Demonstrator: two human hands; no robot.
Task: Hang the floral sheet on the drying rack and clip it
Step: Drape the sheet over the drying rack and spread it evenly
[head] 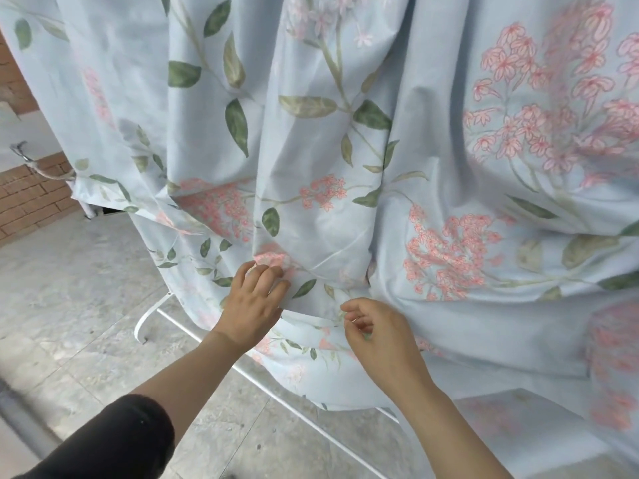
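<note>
The pale blue floral sheet (345,150), printed with pink blossoms and green leaves, hangs in deep folds and fills most of the view. It hides the upper part of the white drying rack (193,331); only the rack's base bar and curved foot show near the floor. My left hand (254,302) grips a fold of the sheet near its lower edge, fingers curled into the cloth. Just to the right, my right hand (375,335) has its fingers curled against the sheet's hem; whether it pinches the cloth is not visible. No clip is visible.
Grey stone floor tiles (86,288) lie below and to the left. A red brick wall (31,198) stands at the far left, with a metal hook and rope (29,159) fixed to it. The sheet's lower right part bunches near the floor.
</note>
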